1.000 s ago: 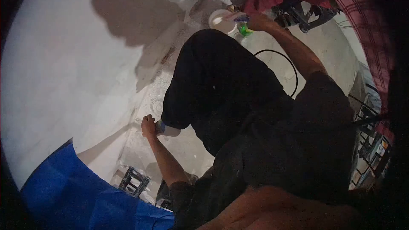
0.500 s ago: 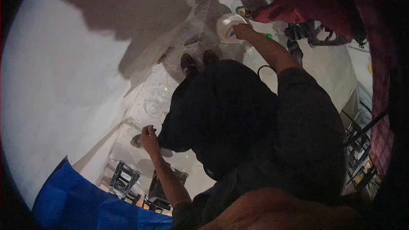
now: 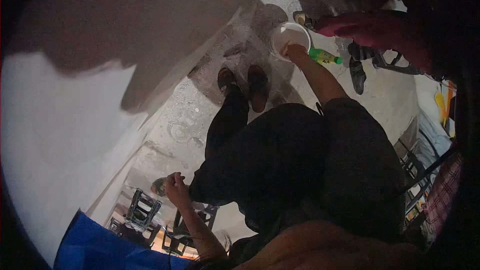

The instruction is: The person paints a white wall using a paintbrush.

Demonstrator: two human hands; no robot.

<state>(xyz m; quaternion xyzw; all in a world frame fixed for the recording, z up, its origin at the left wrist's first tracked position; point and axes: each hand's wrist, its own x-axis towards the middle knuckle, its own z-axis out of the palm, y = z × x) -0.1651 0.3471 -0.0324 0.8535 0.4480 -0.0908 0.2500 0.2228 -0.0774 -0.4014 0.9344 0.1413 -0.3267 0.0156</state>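
Observation:
My right hand (image 3: 294,52) reaches over the near rim of a white bucket (image 3: 301,32) on the floor. Its fingers curl down inside, and whatever they may grip is hidden. A green bottle (image 3: 324,56) lies beside the bucket, close to my wrist. My left hand (image 3: 177,190) hangs low next to my dark-clothed knee, its fingers curled together; anything between them is too small to make out. Behind that hand, a dark roundish thing (image 3: 159,186) shows near the floor.
A pale wall (image 3: 65,135) fills the left side. Black plastic frames (image 3: 142,210) stand at lower left, near blue sheeting (image 3: 100,245). Another person's red-clothed leg (image 3: 370,27) and shoe (image 3: 303,20) are close beyond the bucket. More frames and cloth line the right.
The view has shifted, so the bucket and both hands sit lower in it. My right hand now lies nearer the bucket's near rim. The green bottle, mostly hidden before, now shows.

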